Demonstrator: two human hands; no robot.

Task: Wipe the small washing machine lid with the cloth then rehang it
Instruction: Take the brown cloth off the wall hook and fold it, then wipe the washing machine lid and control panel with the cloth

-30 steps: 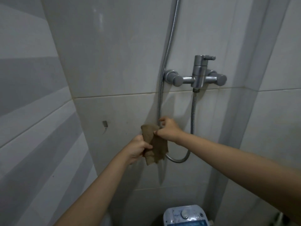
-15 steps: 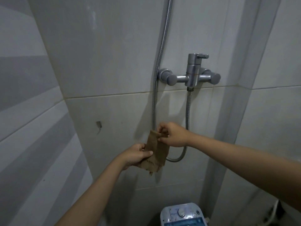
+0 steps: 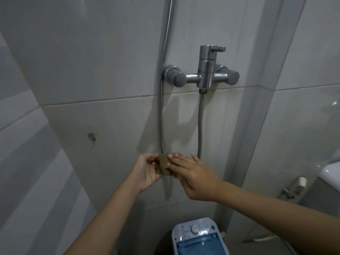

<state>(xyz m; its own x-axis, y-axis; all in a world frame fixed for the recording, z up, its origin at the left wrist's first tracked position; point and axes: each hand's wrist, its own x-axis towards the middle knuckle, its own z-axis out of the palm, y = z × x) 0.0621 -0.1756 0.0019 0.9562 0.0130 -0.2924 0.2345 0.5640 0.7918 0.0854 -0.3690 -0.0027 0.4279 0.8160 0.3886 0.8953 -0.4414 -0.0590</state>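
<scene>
A small brown cloth (image 3: 164,163) is bunched between both my hands in front of the tiled wall, just below the loop of the shower hose (image 3: 201,126). My left hand (image 3: 147,170) cups it from the left with curled fingers. My right hand (image 3: 191,175) lies flat over it from the right, covering most of it. The small washing machine (image 3: 199,236) stands at the bottom of the view, white with a translucent blue lid (image 3: 201,244), well below my hands.
A chrome shower mixer tap (image 3: 204,74) is mounted on the wall above. A small metal hook (image 3: 91,138) sticks out of the tile to the left. A white basin edge (image 3: 331,173) and a wall tap (image 3: 288,192) are at the right.
The cloth hung upright, pinched by both hands beside the hose; now it is lower and folded small between my palms, with my right hand laid flat over it.
</scene>
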